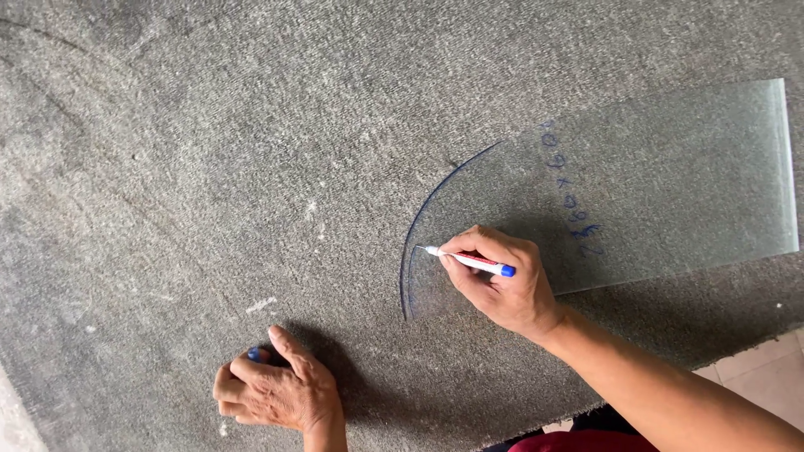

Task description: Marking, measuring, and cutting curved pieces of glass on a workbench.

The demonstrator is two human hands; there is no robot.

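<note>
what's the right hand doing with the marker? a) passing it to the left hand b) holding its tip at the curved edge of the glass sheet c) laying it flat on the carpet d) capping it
b: the right hand grips the white marker with its tip at the curved blue-lined edge of the glass sheet, while the left hand rests apart on the grey carpet, holding a small blue piece, probably the cap.
</note>
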